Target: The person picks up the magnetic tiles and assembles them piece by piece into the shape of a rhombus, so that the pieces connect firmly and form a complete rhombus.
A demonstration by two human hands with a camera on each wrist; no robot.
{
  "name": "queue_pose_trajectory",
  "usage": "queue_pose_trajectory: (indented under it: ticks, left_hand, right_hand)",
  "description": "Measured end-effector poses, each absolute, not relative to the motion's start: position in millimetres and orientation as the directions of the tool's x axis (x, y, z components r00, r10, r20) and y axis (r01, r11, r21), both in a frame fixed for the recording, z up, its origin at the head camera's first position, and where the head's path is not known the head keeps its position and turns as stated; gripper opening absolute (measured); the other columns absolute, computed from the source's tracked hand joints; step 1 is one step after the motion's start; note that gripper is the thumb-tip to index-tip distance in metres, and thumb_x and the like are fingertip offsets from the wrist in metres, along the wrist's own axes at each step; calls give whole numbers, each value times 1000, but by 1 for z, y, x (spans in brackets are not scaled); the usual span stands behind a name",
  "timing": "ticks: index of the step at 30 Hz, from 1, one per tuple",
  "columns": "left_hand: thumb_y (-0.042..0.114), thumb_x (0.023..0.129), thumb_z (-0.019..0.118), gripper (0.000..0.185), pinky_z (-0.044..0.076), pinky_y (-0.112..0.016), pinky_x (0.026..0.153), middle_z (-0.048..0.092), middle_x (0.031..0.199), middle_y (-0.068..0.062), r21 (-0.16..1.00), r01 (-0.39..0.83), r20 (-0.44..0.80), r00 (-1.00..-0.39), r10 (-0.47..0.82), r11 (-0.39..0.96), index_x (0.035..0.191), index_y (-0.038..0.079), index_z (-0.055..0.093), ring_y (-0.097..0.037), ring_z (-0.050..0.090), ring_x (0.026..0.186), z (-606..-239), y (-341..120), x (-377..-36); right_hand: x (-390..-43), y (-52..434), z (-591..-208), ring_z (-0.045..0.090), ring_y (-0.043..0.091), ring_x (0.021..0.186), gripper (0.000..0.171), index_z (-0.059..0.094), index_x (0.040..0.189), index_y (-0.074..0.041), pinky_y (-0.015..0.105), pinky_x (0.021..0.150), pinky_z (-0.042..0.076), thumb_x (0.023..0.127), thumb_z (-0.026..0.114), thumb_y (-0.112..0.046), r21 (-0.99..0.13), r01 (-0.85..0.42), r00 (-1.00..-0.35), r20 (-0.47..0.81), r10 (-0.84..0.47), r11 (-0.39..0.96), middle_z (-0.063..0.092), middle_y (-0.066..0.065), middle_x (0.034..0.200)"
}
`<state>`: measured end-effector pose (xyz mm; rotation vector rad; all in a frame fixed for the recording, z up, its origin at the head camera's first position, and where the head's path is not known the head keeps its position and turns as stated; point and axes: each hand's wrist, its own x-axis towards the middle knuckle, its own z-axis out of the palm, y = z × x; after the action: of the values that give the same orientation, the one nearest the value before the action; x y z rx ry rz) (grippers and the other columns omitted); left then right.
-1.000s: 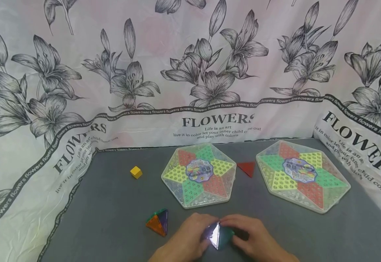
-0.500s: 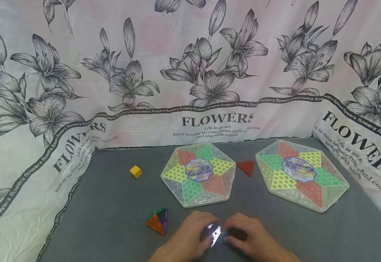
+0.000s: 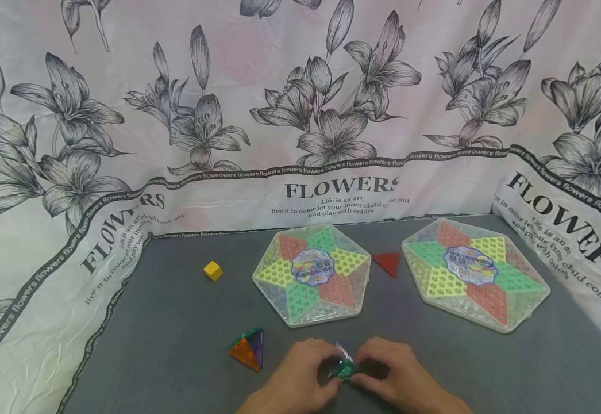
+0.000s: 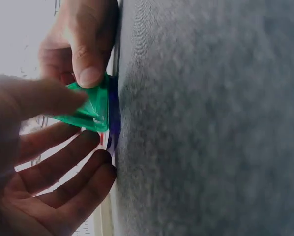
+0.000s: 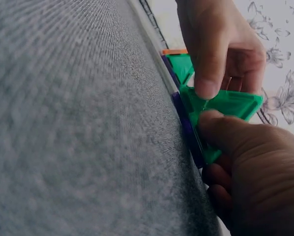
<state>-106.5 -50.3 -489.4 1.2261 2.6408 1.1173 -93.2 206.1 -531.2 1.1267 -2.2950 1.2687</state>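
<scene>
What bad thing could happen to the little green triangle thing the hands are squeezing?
1. Both hands, left hand and right hand, pinch the green triangle tiles only at their edges, so the tiles might slip or fold flat on the grey table.
2. The finished pyramid sits close beside the left hand; a sideways nudge could knock it over.

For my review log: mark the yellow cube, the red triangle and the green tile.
yellow cube (image 3: 213, 270), head view, top face.
red triangle (image 3: 387, 263), head view, middle.
green tile (image 5: 225, 105), right wrist view, flat face.
</scene>
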Motion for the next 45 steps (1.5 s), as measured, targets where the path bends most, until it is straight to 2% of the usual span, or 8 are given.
queue_pose_trajectory:
  ticks: [10,17,24,28,30,33,37,45]
  left_hand:
    - [10,89,89,21,58,-17,93,81,106,7,593,650,237,-705,668,476,107,16,82,0,72,103,-486,-52,-108]
    - [19,88,91,12,57,-16,84,82,97,11,530,690,290,-694,658,494,99,20,85,3,71,94,-495,-52,-111]
    - [24,89,91,13,56,-19,77,82,95,13,475,738,357,-660,661,480,101,22,86,1,71,88,-523,-48,-118]
    - [25,90,91,12,56,-14,79,82,95,15,486,732,364,-666,651,476,101,25,86,4,71,89,-544,-48,-122]
    - [26,90,91,12,56,-13,82,82,96,16,504,724,359,-671,649,470,101,26,86,6,71,91,-551,-49,-124]
    - [28,91,90,12,57,-12,84,82,98,17,490,733,357,-662,659,471,103,26,87,7,71,93,-557,-50,-125]
    - [26,91,90,13,56,-11,87,82,99,17,486,737,349,-657,668,470,104,25,87,8,72,95,-557,-51,-125]
    - [22,91,90,15,57,-12,83,84,98,13,515,738,358,-647,674,435,105,22,87,6,73,92,-541,-51,-122]
  right_hand:
    - [-95,206,-531,70,4,97,33,74,116,-23,18,88,58,91,90,-8,-625,-746,-629,547,-553,231,74,-11,109]
    - [-102,210,-532,73,8,100,43,75,123,-20,18,90,58,87,93,-8,-598,-779,-587,594,-550,185,77,-7,113]
    - [-110,247,-505,74,9,118,58,76,135,-21,13,107,50,82,98,-19,-637,-653,-751,478,-455,409,79,-8,128]
    - [-131,274,-489,72,6,123,62,75,139,-22,11,107,49,81,99,-18,-646,-572,-820,433,-374,505,79,-6,132]
    - [-145,287,-481,73,7,121,62,75,141,-23,16,103,54,83,98,-19,-635,-529,-849,406,-339,564,79,-4,133]
    - [-165,303,-472,74,15,122,61,73,144,-26,37,102,61,88,95,-27,-626,-436,-900,325,-292,646,78,-3,136]
    - [-193,315,-466,70,35,132,63,69,149,-24,67,105,56,91,92,-35,-629,-367,-930,243,-274,686,75,6,142]
    - [-236,322,-467,69,42,131,72,68,149,-9,69,102,57,89,93,-39,-521,-415,-909,190,-372,746,74,15,143]
